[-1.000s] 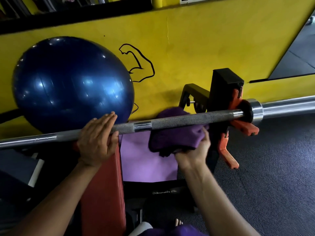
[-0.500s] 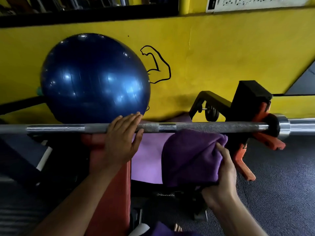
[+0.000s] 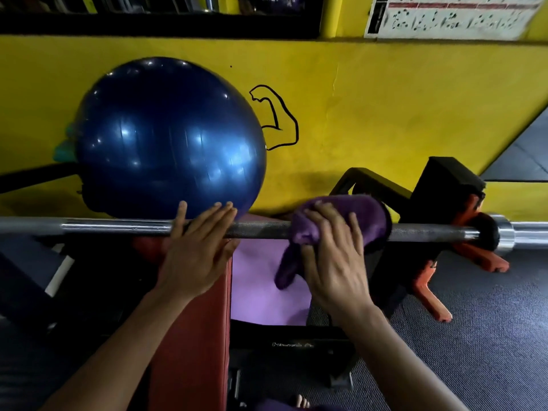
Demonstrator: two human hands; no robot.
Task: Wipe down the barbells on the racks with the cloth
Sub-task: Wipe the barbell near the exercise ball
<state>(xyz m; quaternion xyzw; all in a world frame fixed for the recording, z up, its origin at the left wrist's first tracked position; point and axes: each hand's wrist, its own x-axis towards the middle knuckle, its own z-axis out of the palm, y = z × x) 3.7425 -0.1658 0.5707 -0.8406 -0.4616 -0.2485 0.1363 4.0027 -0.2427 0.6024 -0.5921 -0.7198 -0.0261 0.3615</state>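
Yellow wall (image 3: 385, 114) with a drawn flexed-arm outline; blue exercise ball (image 3: 169, 137) set against it. Barbell (image 3: 267, 229) laid level across the view, its right end carried on a black and orange rack (image 3: 450, 203). Purple cloth (image 3: 350, 221) is draped over the bar (one tail hanging below) and clasped there by the right hand (image 3: 335, 256). Left hand (image 3: 198, 247) is rested flat on the bar, fingers extended, nothing gripped.
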